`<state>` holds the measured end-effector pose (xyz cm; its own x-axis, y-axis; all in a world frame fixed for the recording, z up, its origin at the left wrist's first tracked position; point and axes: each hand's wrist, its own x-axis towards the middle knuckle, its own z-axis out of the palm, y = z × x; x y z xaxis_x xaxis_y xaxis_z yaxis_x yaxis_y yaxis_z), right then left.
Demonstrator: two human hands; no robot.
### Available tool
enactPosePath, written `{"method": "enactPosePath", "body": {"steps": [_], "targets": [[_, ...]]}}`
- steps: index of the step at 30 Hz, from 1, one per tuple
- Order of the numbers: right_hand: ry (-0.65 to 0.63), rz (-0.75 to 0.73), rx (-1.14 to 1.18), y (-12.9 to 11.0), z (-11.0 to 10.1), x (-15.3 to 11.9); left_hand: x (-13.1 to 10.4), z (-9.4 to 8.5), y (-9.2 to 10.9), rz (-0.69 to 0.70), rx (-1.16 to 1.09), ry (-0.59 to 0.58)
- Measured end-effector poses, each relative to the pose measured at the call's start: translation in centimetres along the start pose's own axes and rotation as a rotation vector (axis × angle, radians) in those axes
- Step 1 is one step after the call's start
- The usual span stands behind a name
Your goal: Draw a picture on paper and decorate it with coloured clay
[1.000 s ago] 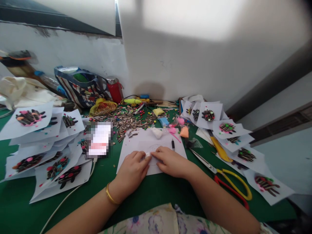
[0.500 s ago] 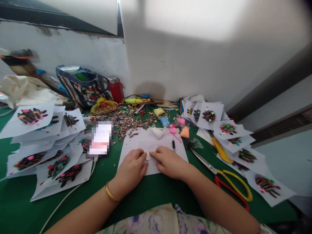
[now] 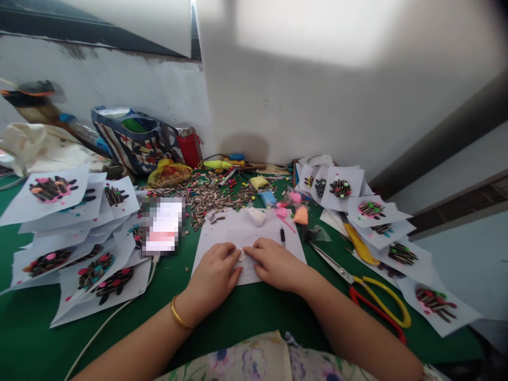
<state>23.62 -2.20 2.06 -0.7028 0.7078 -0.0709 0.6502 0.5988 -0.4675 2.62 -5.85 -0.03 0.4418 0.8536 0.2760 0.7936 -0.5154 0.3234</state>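
A small piece of white clay (image 3: 242, 255) lies on the white paper (image 3: 214, 222), between my two hands. My left hand (image 3: 216, 267) presses its left side, fingers bent and closed together. My right hand (image 3: 278, 264) meets the clay from the other side with its index fingertip, the remaining fingers curled. Just beyond my fingers, a drawn outline (image 3: 251, 239) with a grid shows on the paper. A bag of white clay (image 3: 256, 216) rests at the sheet's far edge, and a black pen (image 3: 282, 237) lies right of my right hand.
Large scissors (image 3: 357, 280) with red and yellow handles lie on the right. A yellow-handled cutter (image 3: 359, 243) is beyond them. Sheets with seed pictures (image 3: 95, 270) are stacked on both sides. Loose striped seeds (image 3: 214, 196) spread at the back. A phone (image 3: 162, 227) with a cable sits left.
My fingers have shifted very slightly around the white clay, which appears a little changed in outline. Nothing else has visibly moved.
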Motion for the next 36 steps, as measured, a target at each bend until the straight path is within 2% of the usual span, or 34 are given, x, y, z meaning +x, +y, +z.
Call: {"method": "enactPosePath", "body": {"steps": [7, 15, 21, 27, 36], "targets": [[-0.001, 0.009, 0.017, 0.02, -0.08, 0.07, -0.03, 0.38, 0.01, -0.010, -0.007, 0.049], [0.007, 0.002, 0.035, 0.14, -0.04, 0.13, -0.01, 0.24, 0.01, -0.014, -0.007, -0.002], [0.006, 0.001, 0.045, 0.22, -0.08, 0.13, 0.02, 0.21, -0.08, -0.046, -0.025, 0.021], [0.014, 0.019, 0.040, 0.27, 0.09, 0.11, 0.04, 0.05, 0.20, -0.015, 0.004, -0.017], [0.008, 0.042, -0.011, -0.16, 0.13, 0.23, 0.11, 0.11, -0.08, -0.029, -0.020, 0.026]]}}
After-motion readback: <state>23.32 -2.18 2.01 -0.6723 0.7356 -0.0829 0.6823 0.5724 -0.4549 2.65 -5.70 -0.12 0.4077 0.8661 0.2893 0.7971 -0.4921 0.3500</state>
